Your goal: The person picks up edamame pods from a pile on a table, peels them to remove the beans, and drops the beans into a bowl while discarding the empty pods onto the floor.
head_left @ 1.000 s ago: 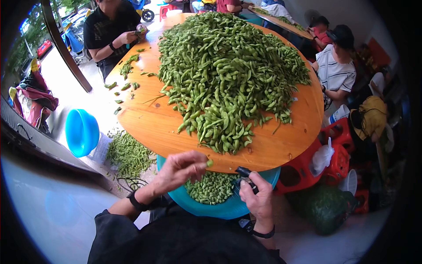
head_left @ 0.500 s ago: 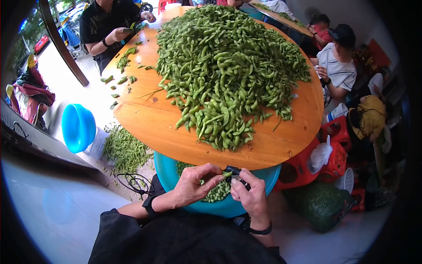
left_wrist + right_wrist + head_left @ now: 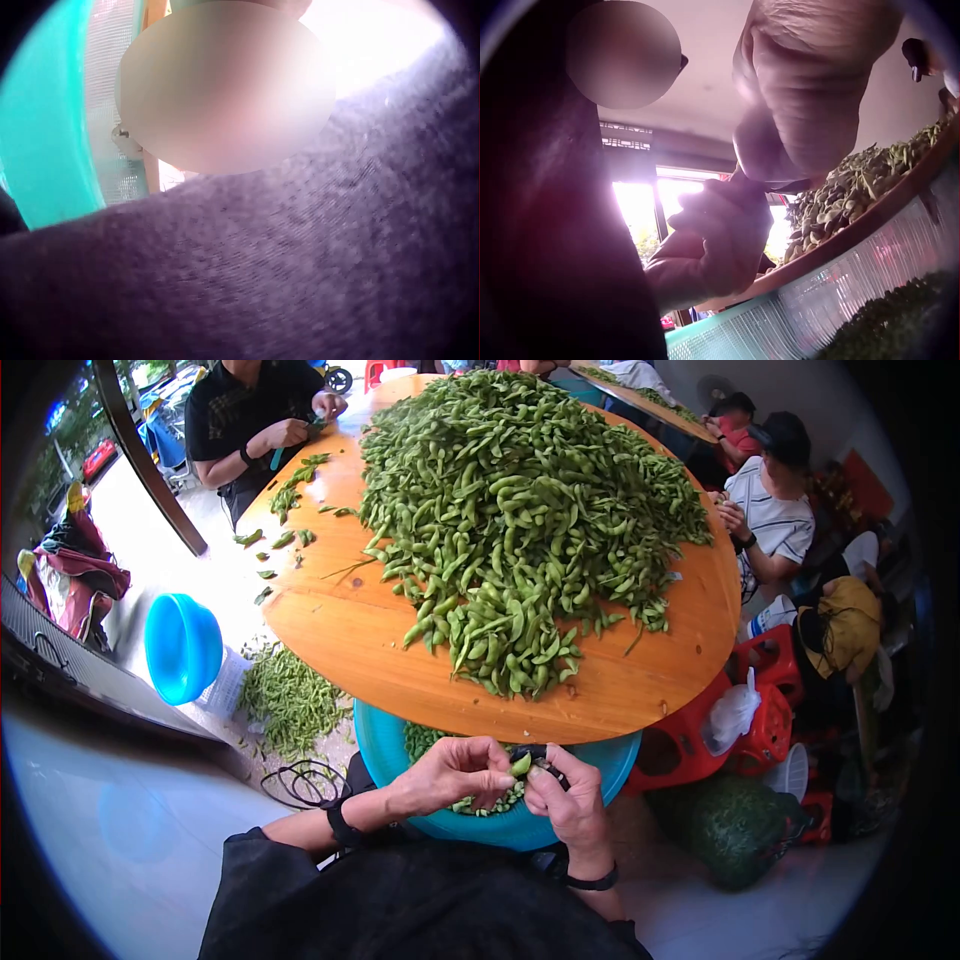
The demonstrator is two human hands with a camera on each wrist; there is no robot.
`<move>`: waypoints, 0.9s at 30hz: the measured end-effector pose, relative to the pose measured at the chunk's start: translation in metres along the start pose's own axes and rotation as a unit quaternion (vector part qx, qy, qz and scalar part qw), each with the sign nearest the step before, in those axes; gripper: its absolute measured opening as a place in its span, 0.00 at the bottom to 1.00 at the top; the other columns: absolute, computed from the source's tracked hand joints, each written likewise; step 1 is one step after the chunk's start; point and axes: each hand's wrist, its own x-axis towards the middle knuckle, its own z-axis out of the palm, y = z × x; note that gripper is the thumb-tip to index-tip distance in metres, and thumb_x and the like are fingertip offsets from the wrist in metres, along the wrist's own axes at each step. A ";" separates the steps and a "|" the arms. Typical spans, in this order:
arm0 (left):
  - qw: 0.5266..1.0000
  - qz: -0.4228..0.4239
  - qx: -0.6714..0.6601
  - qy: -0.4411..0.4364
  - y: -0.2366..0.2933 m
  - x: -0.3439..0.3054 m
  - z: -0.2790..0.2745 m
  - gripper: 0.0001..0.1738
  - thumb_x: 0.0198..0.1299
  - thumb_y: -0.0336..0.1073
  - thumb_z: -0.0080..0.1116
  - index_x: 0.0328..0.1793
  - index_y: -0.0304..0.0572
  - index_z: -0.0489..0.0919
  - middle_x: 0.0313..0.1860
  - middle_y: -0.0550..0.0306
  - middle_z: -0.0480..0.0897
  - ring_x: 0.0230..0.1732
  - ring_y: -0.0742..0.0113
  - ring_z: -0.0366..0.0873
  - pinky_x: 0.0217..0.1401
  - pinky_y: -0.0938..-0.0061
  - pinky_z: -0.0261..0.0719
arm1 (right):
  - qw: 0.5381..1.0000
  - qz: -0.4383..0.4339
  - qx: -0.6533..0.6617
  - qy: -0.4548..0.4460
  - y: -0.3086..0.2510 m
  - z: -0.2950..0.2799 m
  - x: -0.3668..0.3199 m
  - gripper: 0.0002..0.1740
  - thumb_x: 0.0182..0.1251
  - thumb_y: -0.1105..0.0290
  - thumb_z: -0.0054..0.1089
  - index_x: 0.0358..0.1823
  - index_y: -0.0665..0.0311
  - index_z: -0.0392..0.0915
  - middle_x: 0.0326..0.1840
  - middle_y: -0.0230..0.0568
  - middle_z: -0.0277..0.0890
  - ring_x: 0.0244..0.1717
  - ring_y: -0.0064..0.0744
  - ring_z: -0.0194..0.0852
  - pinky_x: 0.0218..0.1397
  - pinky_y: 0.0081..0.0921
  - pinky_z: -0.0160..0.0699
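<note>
Thumb and fingers of my left hand (image 3: 450, 774) pinch a green soybean pod (image 3: 521, 764) above the teal basin. My right hand (image 3: 573, 800) grips a small black-handled tool (image 3: 529, 750), its end right at the pod; fingers hide most of it, so I cannot tell its kind. Both hands meet over the teal basin (image 3: 372, 750), where small green beans (image 3: 490, 804) show below. In the right wrist view the right hand (image 3: 810, 97) is close to the camera, with the left hand (image 3: 720, 232) beyond. Dark cloth (image 3: 262, 270) fills most of the left wrist view.
A large heap of soybean pods (image 3: 530, 520) covers much of the wooden table (image 3: 400, 690). Left on the floor are more pods (image 3: 290, 700), a blue tub (image 3: 182, 650) and black cable (image 3: 300, 784). Red stools (image 3: 765, 725) and a green bag (image 3: 730, 830) stand right. Several people sit or stand around.
The left hand has moved right, bringing a pod from apart to the black tool in the right hand. Over the last half second the pod has turned more upright between the two hands.
</note>
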 end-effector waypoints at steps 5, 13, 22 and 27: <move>0.897 0.134 0.403 0.125 0.004 -0.003 0.014 0.13 0.58 0.33 0.73 0.39 0.34 0.79 0.29 0.53 0.83 0.31 0.69 0.83 0.33 0.71 0.79 | 0.982 -0.066 -0.158 0.074 0.011 0.011 0.001 0.03 0.71 0.79 0.52 0.41 0.72 0.74 0.29 0.29 0.64 0.22 0.13 0.61 0.23 0.15 0.62; 0.868 0.191 0.432 0.154 -0.002 0.003 0.015 0.08 0.67 0.33 0.62 0.43 0.34 0.80 0.27 0.53 0.82 0.28 0.67 0.81 0.31 0.71 0.77 | 0.934 -0.175 -0.288 0.123 0.025 0.008 0.004 0.02 0.66 0.82 0.54 0.34 0.72 0.72 0.31 0.35 0.64 0.23 0.20 0.67 0.24 0.22 0.66; 0.991 -0.131 0.024 0.018 0.005 0.003 0.004 0.19 0.78 0.46 0.47 0.43 0.37 0.77 0.29 0.60 0.81 0.27 0.73 0.79 0.31 0.79 0.76 | 0.909 -0.193 -0.348 0.121 0.026 0.005 0.004 0.03 0.63 0.82 0.56 0.34 0.72 0.71 0.32 0.41 0.65 0.24 0.32 0.68 0.26 0.27 0.68; 0.988 -0.149 -0.021 0.022 -0.002 0.004 -0.001 0.10 0.75 0.38 0.45 0.48 0.40 0.73 0.32 0.58 0.79 0.34 0.72 0.80 0.35 0.79 0.77 | 0.820 -0.252 -0.486 0.168 0.025 0.017 0.000 0.05 0.60 0.81 0.58 0.38 0.71 0.74 0.34 0.50 0.68 0.33 0.53 0.73 0.34 0.40 0.74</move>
